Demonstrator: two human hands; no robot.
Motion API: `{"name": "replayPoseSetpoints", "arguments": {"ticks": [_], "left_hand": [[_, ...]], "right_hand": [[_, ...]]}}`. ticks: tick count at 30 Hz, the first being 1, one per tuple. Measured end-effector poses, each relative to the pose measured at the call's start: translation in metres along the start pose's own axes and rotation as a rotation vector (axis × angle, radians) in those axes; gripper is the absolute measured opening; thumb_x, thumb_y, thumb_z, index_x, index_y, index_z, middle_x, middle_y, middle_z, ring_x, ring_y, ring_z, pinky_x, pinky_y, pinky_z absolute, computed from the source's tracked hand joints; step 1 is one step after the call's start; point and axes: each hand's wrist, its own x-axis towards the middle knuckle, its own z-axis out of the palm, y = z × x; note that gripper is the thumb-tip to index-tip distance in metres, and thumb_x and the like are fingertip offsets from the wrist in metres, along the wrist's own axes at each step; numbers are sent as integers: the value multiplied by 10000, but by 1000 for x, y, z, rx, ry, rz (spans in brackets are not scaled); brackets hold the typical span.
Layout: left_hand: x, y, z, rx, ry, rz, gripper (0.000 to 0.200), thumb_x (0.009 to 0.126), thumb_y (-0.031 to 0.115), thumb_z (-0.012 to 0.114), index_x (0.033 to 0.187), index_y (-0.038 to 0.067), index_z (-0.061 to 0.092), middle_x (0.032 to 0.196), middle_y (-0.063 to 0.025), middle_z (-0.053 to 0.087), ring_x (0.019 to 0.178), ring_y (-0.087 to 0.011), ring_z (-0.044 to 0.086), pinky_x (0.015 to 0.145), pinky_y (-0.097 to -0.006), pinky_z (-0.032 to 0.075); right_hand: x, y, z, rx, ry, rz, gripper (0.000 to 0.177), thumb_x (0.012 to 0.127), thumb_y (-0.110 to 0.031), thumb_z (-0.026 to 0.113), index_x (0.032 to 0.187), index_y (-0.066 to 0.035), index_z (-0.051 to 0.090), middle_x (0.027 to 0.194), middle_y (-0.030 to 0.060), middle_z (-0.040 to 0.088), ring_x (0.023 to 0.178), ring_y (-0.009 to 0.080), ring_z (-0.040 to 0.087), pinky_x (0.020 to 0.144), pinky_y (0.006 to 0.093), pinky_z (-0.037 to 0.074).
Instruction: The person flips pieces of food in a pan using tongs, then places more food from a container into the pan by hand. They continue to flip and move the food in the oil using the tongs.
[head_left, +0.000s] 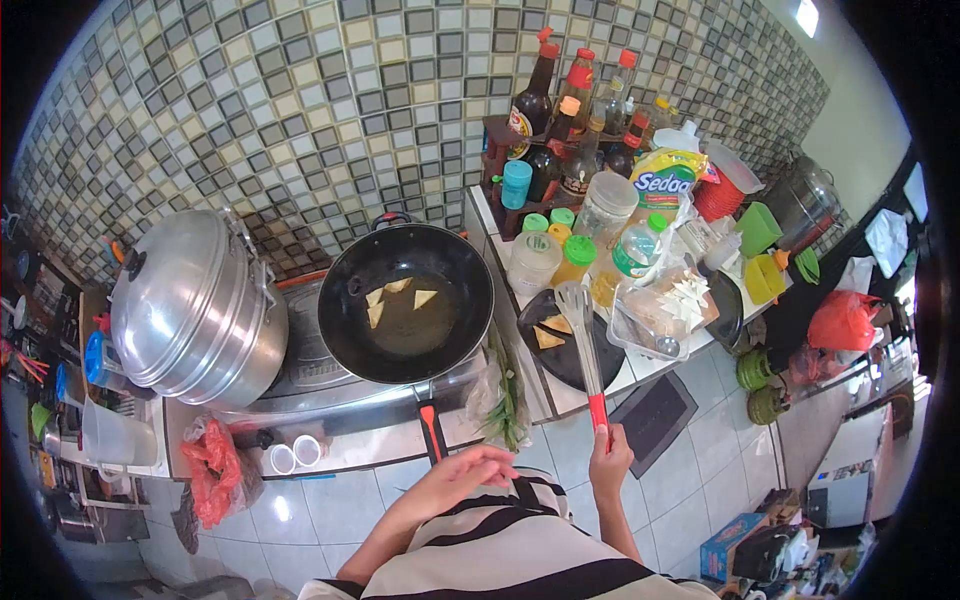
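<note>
In the head view, my right hand is closed round the red handle of a metal spatula, which looks slotted. Its blade points up over a dark plate bearing a few triangular golden pieces. My left hand is held before my waist, fingers stretched out and holding nothing visible. Just beyond it is the black and red handle of a black wok. Several pale triangular pieces lie in the wok, in what looks like shallow oil.
A large lidded aluminium steamer stands left of the wok on the stove. Sauce bottles, jars and a clear plastic container crowd the right counter. Green leaves in plastic hang at the counter edge.
</note>
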Motion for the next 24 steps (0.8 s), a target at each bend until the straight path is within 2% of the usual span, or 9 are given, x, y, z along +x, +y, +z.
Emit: {"name": "replayPoseSetpoints", "arguments": {"ticks": [2,5,9,11,12,14,17,21,24], "left_hand": [[-15,8,-3,14,79,7,336,921,236,401,1125,-25,455,1023,-124,560,939,-181,548,856,-295,417],[-30,-1,-13,17,228,51,324,916,252,409,1083,-16,481,974,-116,576,892,-173,558,832,-286,425],[-45,-16,-22,-49,387,35,310,913,251,417,1066,-7,497,944,-106,585,845,-154,560,805,-268,431],[-51,-20,-22,-63,431,52,306,911,248,421,1063,-5,501,934,-105,589,834,-148,560,795,-262,433],[-53,-22,-22,-90,468,56,297,912,239,419,1061,-5,502,930,-106,590,828,-146,560,786,-258,434],[-58,-25,-23,-118,516,70,288,913,230,416,1058,-4,502,925,-107,592,822,-144,560,778,-253,435],[-66,-28,-24,-176,565,130,270,914,212,412,1048,-6,500,922,-110,592,819,-139,560,773,-250,436],[-74,-36,-27,-262,620,178,258,914,198,409,1040,-10,495,920,-115,591,817,-142,564,772,-251,440],[-79,-37,-28,-296,647,192,255,912,195,412,1038,-11,494,915,-116,591,818,-148,568,775,-254,444]], "right_hand": [[2,-11,3,80,-2,-28,216,840,-196,516,718,-20,495,505,123,437,414,229,447,431,330,353],[7,-28,14,133,-175,-11,225,831,-230,535,756,-19,511,529,135,468,438,246,486,448,333,377],[25,-58,43,128,-332,-144,258,819,-271,540,768,-19,522,583,183,534,536,332,559,477,385,406],[39,-68,63,-108,-439,-223,316,815,-327,516,774,-14,532,634,209,566,595,363,578,517,414,437],[45,-77,71,-104,-446,-232,316,815,-327,516,774,-14,532,634,209,566,595,363,578,517,414,437],[59,-95,86,-268,-530,-145,391,810,-386,476,779,-6,566,679,226,585,675,390,587,596,455,459],[75,-109,107,-295,-572,-112,430,810,-404,448,784,-2,598,712,229,597,730,407,584,661,473,460],[96,-119,133,-271,-755,-42,440,804,-413,447,808,-7,617,784,217,608,781,385,587,698,458,458],[96,-118,154,-271,-723,-126,401,804,-402,459,806,-35,618,809,189,616,797,371,587,698,456,457]]}}
